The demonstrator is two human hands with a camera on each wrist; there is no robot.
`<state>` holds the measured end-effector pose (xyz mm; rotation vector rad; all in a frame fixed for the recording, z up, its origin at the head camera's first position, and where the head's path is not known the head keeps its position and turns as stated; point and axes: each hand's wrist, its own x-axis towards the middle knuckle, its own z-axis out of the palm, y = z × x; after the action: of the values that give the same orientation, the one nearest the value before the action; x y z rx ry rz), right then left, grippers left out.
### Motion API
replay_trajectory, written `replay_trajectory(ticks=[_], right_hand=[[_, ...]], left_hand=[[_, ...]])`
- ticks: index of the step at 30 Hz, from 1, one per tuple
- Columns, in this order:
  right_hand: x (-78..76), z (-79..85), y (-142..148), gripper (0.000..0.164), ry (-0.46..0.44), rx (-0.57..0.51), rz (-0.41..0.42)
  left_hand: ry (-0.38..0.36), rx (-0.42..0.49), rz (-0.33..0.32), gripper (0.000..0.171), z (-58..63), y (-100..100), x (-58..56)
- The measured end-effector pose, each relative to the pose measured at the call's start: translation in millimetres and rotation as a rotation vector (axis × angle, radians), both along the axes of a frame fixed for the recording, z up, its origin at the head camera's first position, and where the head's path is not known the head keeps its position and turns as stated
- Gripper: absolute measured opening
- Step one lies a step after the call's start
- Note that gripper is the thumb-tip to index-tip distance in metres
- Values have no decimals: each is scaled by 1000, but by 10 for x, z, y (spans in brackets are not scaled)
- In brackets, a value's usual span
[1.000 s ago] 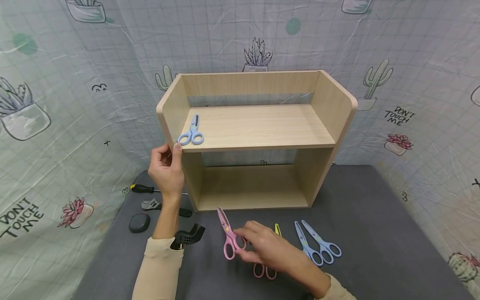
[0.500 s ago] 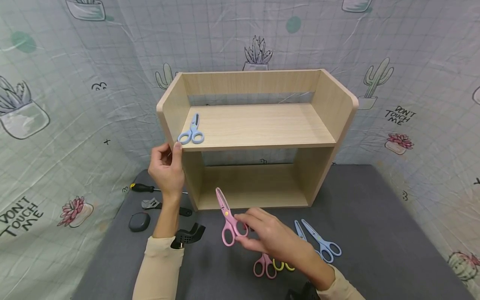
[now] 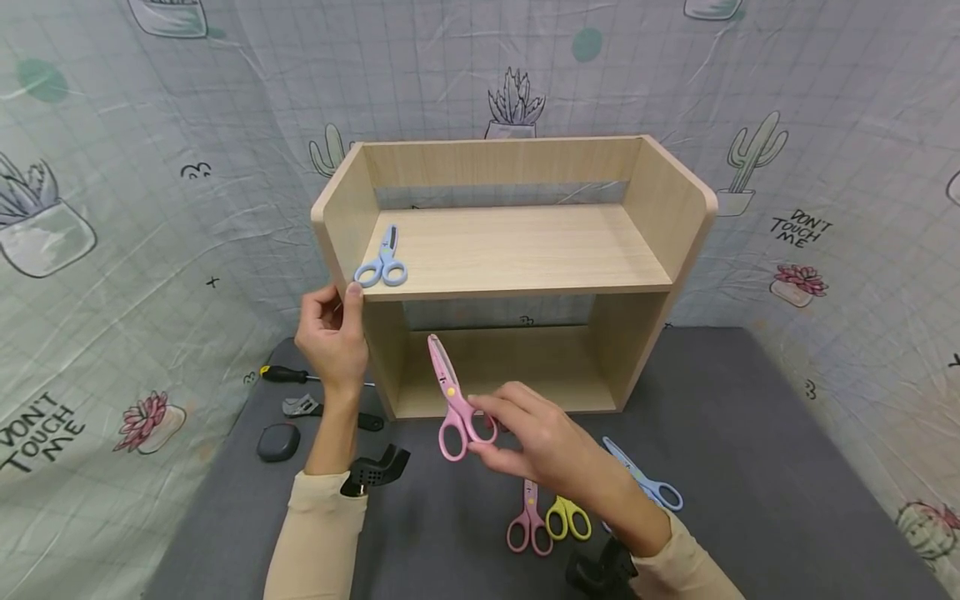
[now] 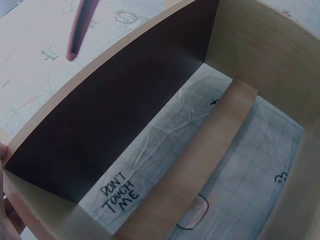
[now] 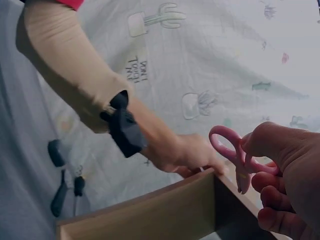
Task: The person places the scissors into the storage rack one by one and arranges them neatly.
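Pink scissors (image 3: 454, 402) hang in the air before the lower opening of a wooden shelf unit (image 3: 517, 293), blades pointing up. My right hand (image 3: 543, 437) pinches them by one handle loop; the right wrist view also shows the pink scissors (image 5: 235, 150) between thumb and fingers. With curled fingers and thumb, my left hand (image 3: 333, 337) grips the unit's left side at the upper board's front edge. Right above that thumb, light-blue scissors (image 3: 384, 262) lie on the upper board. In the left wrist view, only the shelf's inside (image 4: 190, 165) and a few fingertips show.
On the dark table lie pink scissors (image 3: 529, 525), yellow scissors (image 3: 567, 518) and blue scissors (image 3: 648, 479), partly behind my right forearm. Left of the unit are a screwdriver (image 3: 285, 375), an adjustable wrench (image 3: 303, 407) and a black rounded object (image 3: 278, 442). A patterned cloth (image 3: 225, 208) hangs behind.
My right hand has lifted the pink scissors up from the table toward the shelf unit, uncovering the yellow scissors' handles. My left hand has stayed at the unit's left side.
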<state>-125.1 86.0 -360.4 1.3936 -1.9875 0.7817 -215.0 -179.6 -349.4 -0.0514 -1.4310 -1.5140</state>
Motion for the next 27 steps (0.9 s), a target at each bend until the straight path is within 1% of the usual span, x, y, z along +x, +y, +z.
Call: replay_trajectory(ticks=[5, 8, 14, 20, 27], right_hand=[[-119, 117, -12, 42, 40, -47, 11], [-199, 193, -28, 41, 50, -68, 6], [-335, 324, -63, 43, 22, -96, -28], [-438, 422, -98, 43, -12, -86, -74], [-578, 518, -153, 42, -22, -84, -99]], left_hand=[[-6, -5, 1, 24, -5, 2, 1], [-9, -5, 6, 24, -6, 1, -3], [-8, 4, 9, 23, -7, -6, -16], [-6, -4, 8, 24, -11, -9, -10], [2, -17, 10, 24, -13, -13, -10]])
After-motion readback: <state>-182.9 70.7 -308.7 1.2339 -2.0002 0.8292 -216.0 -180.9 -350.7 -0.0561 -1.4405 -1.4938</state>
